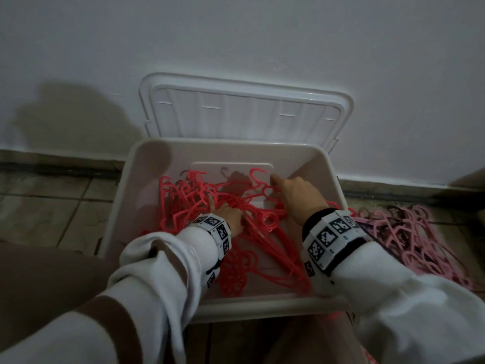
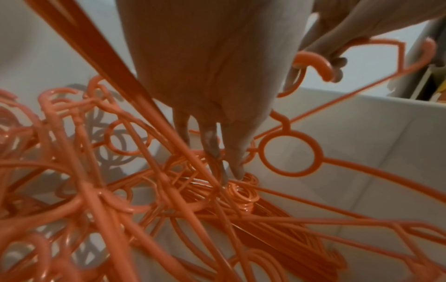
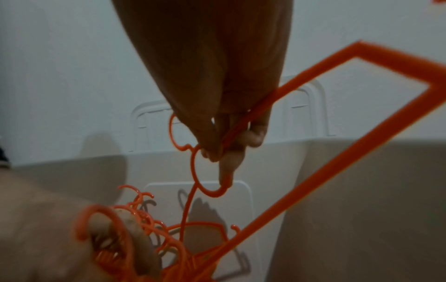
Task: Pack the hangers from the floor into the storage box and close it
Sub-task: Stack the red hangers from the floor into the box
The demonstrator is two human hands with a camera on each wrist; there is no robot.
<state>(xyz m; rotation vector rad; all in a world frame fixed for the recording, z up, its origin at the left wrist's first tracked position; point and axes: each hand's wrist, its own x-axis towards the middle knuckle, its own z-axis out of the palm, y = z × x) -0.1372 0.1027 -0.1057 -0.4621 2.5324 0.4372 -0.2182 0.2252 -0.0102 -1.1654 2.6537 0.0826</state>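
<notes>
The beige storage box (image 1: 262, 310) stands open on the floor, its white lid (image 1: 249, 111) leaning on the wall behind. A tangle of red hangers (image 1: 265, 232) lies inside. My left hand (image 1: 231, 218) reaches down into the pile; in the left wrist view its straight fingers (image 2: 237, 169) touch a stack of hanger rings (image 2: 243, 192). My right hand (image 1: 299, 193) hovers over the box's right half and pinches one red hanger (image 3: 337, 158) by the neck next to its ring (image 3: 195, 171); the fingers (image 3: 231, 164) curl round it.
A heap of pink hangers (image 1: 420, 240) lies on the tiled floor (image 1: 52, 214) right of the box. The white wall (image 1: 236, 35) is close behind the lid. My knees frame the box's front edge.
</notes>
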